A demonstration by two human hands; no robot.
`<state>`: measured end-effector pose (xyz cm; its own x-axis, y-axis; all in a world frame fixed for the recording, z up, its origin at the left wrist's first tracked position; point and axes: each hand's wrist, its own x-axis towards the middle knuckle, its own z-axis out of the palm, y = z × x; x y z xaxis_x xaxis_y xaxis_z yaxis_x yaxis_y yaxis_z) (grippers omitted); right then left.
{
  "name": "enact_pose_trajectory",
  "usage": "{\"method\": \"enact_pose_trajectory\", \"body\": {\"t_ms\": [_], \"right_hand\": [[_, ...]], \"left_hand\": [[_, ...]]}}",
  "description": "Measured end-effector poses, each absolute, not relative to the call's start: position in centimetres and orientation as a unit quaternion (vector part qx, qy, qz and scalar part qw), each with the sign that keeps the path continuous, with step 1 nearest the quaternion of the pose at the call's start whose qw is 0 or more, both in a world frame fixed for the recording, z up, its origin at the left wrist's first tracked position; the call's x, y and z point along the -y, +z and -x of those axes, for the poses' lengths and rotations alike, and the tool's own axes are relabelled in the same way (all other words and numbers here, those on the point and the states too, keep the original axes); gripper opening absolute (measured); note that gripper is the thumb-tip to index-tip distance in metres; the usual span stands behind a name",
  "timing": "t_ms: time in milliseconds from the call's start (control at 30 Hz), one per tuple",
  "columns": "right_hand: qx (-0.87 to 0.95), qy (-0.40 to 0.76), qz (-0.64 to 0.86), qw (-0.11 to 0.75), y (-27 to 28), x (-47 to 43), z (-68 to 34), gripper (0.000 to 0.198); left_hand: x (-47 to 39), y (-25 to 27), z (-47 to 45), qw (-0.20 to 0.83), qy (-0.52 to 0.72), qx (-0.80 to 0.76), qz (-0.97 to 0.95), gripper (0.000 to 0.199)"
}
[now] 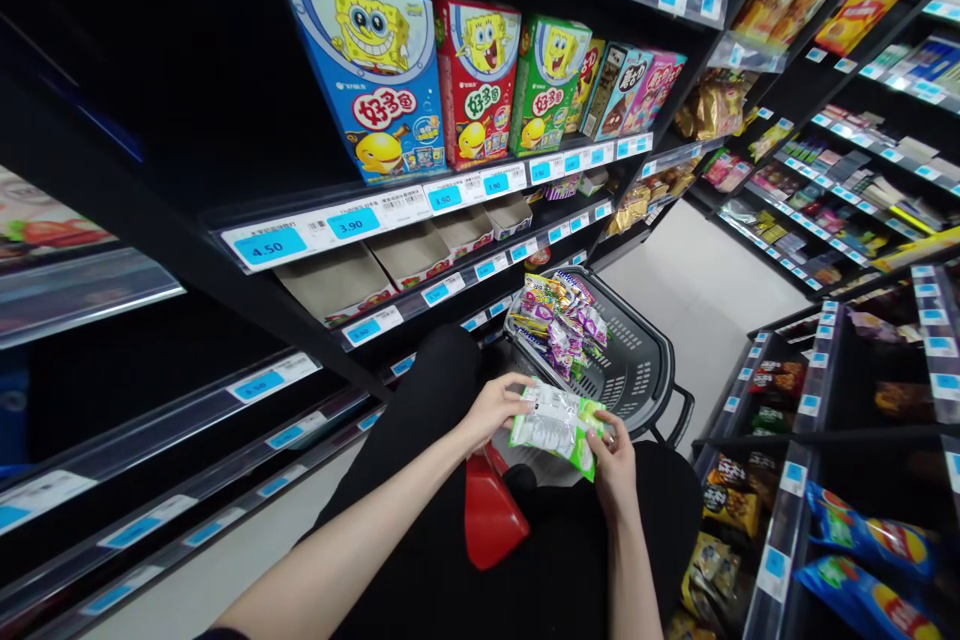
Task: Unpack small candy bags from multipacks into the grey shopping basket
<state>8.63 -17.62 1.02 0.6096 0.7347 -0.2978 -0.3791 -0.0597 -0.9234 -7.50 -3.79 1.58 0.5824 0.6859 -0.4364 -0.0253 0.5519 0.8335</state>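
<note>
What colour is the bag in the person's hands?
The bag is bright green and silvery grey, seen best in the head view.

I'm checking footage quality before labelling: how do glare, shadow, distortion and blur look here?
Head view: small glints on the packet; near-black shadow left of the blue box; wide-angle stretching toward the edges; lower-left price tags look blurred.

A black shelving unit (176, 195) with label rails (315, 225), a blue-and-white price label (268, 245) marked 4.50 and a deeply shadowed upper-left recess (135, 40) borders a pale, brightly lit floor (701, 270), opposite a black rack (840, 438) at lower right and tiered shelving (885, 155) at upper right.
</note>
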Motion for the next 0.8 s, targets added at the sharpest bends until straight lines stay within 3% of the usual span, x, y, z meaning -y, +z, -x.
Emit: {"method": "enact_pose_trajectory", "body": {"t_ms": [67,133,233,400,533,700,800], "right_hand": [[0.158,0.402,0.605,0.669,0.8,17.6,-8.6,0.058],[0.168,0.383,0.618,0.666,0.6,17.5,-8.7,0.059],[0.195,0.352,0.641,0.653,0.2,17.5,-9.0,0.036],[0.258,0.273,0.672,0.639,0.4,17.5,-9.4,0.015],[0.304,0.223,0.684,0.625,0.8,17.6,-9.4,0.008],[0.338,0.235,0.676,0.611,1.4,18.0,-9.1,0.012],[0.336,0.253,0.668,0.614,1.6,18.1,-9.0,0.015]], "left_hand": [[3.8,1.6,7.5,0.780,0.233,-0.396,-0.424,0.052],[3.8,1.7,7.4,0.775,0.239,-0.396,-0.431,0.040],[3.7,1.6,7.2,0.768,0.250,-0.396,-0.436,0.015],[3.5,1.4,7.1,0.766,0.277,-0.408,-0.413,0.011],[3.7,1.2,7.1,0.800,0.265,-0.404,-0.356,0.015],[3.6,1.0,7.3,0.816,0.287,-0.398,-0.306,0.009],[3.4,0.9,7.3,0.805,0.311,-0.410,-0.294,0.029]]}}
